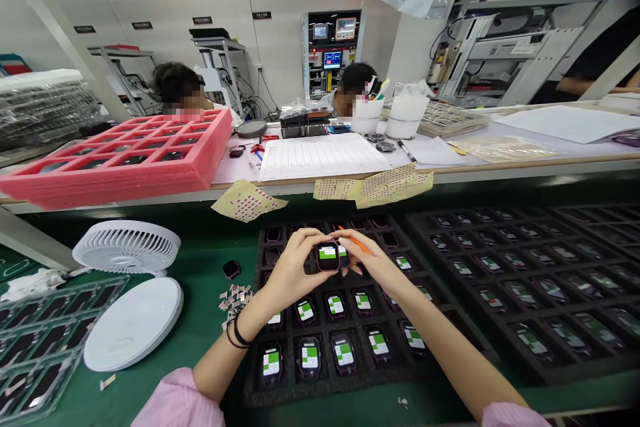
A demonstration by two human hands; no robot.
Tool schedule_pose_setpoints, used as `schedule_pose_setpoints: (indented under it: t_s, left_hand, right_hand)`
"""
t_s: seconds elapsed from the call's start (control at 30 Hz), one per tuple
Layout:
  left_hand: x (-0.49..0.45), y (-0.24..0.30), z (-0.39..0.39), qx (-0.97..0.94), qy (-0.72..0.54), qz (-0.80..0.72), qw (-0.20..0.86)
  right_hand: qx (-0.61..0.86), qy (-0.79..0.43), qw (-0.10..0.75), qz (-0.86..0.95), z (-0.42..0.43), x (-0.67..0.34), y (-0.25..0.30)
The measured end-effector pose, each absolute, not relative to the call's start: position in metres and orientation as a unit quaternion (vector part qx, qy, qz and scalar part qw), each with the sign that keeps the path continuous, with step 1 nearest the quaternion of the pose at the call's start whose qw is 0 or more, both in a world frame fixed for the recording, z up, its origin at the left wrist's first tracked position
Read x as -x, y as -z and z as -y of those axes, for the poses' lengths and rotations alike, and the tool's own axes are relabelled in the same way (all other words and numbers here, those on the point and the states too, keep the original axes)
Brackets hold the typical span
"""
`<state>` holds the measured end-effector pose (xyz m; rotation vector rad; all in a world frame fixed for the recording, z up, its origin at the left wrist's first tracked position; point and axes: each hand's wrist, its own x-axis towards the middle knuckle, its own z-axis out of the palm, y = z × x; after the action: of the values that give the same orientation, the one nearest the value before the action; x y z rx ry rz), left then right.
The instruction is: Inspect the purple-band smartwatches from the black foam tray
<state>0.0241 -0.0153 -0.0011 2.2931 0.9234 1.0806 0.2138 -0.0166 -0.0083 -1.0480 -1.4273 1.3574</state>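
Note:
My left hand (295,272) grips a small square black smartwatch body (329,256) by its edge, its screen showing a green-and-white film. My right hand (369,261) meets it from the other side, fingertips at the watch and pinching a thin orange stick (359,243). Below both hands lies a black foam tray (300,387) holding rows of similar watches (310,356), each in its own pocket. Some pockets near the far end hold dark watches with no green film showing. The hands hide part of the tray.
A second black tray of watches (520,273) lies to the right, and a red foam tray (115,177) sits on the shelf ahead. To the left stand a white fan (125,247), a round white base (133,323) and a clear plastic tray (45,347). Co-workers sit beyond the bench.

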Motion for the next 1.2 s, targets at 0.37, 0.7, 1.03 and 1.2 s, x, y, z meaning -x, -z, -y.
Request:
schedule_pose_setpoints:
  t_s: [0.37,0.7,1.03,1.2]
  left_hand:
    - [-0.025,0.007,0.014,-0.852,-0.388,-0.332,0.118]
    - [-0.027,-0.002,0.019,-0.842,-0.438,-0.270,0.167]
    - [-0.028,-0.001,0.020,-0.838,-0.451,-0.258,0.166]
    - [-0.029,0.001,0.022,-0.844,-0.456,-0.235,0.156]
  right_hand:
    - [0.381,-0.562,0.414,0.607,0.028,-0.213,0.003]
    - [0.313,-0.640,0.407,0.571,0.028,-0.218,-0.002]
    - [0.308,-0.667,0.419,0.534,0.034,-0.210,-0.008]
    - [0.296,-0.653,0.432,0.548,0.037,-0.206,-0.008]
